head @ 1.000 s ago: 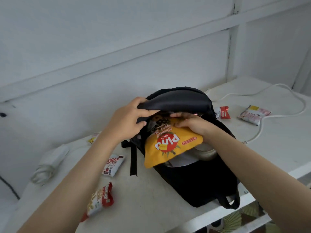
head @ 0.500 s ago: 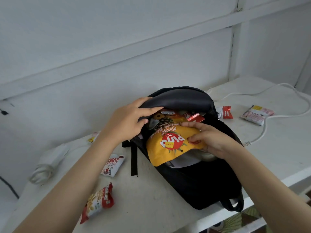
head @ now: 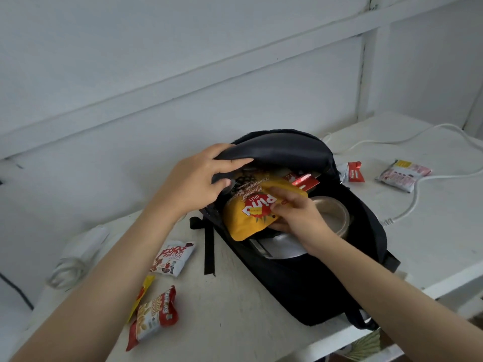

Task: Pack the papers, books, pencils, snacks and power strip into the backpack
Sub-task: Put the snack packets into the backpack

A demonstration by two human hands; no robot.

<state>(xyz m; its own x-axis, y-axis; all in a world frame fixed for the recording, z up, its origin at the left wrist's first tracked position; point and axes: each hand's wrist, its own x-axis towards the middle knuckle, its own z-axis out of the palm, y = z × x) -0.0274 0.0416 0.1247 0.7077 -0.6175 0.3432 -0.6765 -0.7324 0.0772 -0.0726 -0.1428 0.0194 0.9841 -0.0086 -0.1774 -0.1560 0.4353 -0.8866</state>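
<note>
**Ana:** What step is this?

**Ben:** Snacks. The person's right hand [head: 300,215] pinches a yellow bag [head: 245,220] with curled fingers. The bag is half inside the mouth of the backpack [head: 300,283], which lies on the table [head: 248,322].

**Ana:** And the other hand?

**Ben:** The left hand [head: 198,184] grips the flap [head: 274,152]. Its fingers curl over the edge and hold the flap up, so the mouth is open.

**Ana:** What comes next?

**Ben:** Likely a push. The yellow bag has to slide deeper, under the flap. It looks puffy, so a soft push seems best, or it might pop.

**Ana:** Is something in the way?

**Ben:** A tape roll [head: 337,215] sits in the backpack just beside the right hand. A red packet [head: 304,181] pokes out under the flap. A pale thing [head: 282,248] lies under the yellow bag, and it is hard to tell what it is. The room inside looks tight.

**Ana:** What is left outside?

**Ben:** Three snacks lie near the left arm: a white snack [head: 172,257], a yellow snack [head: 142,293] and a red snack [head: 154,317]. Two more lie past the backpack on the right, a small red snack [head: 351,173] and a pink snack [head: 402,176]. A cord [head: 418,189] runs by them. A white block [head: 86,246] with a coiled wire lies far to the left. It may be the power strip.
</note>
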